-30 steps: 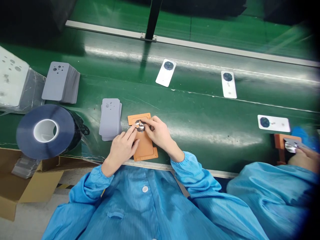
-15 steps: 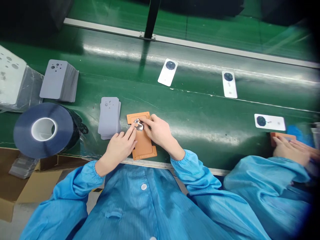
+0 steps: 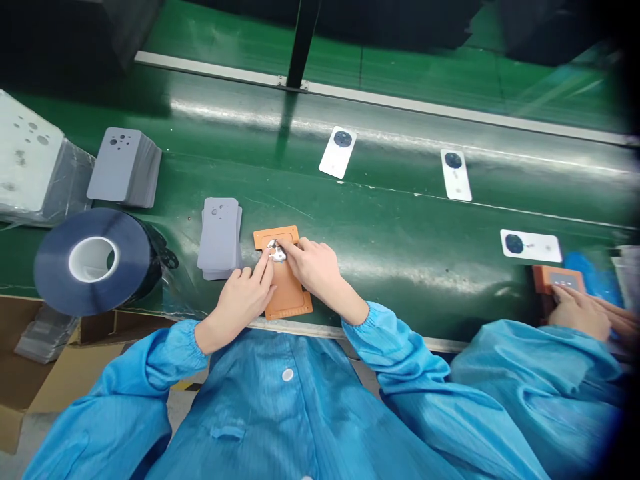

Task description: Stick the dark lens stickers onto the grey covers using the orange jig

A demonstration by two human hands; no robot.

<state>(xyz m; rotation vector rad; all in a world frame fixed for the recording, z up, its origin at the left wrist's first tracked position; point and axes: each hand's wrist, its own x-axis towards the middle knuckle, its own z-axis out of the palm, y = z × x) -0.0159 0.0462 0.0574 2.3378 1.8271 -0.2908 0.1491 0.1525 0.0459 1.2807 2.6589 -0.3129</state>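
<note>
Your left hand (image 3: pixel 244 295) and right hand (image 3: pixel 316 268) touch the small shiny silver piece (image 3: pixel 278 255), which lies on the flat orange plate (image 3: pixel 289 293) upon the green desk (image 3: pixel 395 223); whether either hand grips it, I cannot tell.

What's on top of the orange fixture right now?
A small shiny piece lies near the far end of the orange fixture, with the left hand and right hand at its edges. Whatever the piece and fingers cover is hidden.

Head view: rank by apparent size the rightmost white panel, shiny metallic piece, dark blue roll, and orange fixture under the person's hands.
1. Dark blue roll
2. Orange fixture
3. Rightmost white panel
4. Shiny metallic piece, partly hidden
</note>
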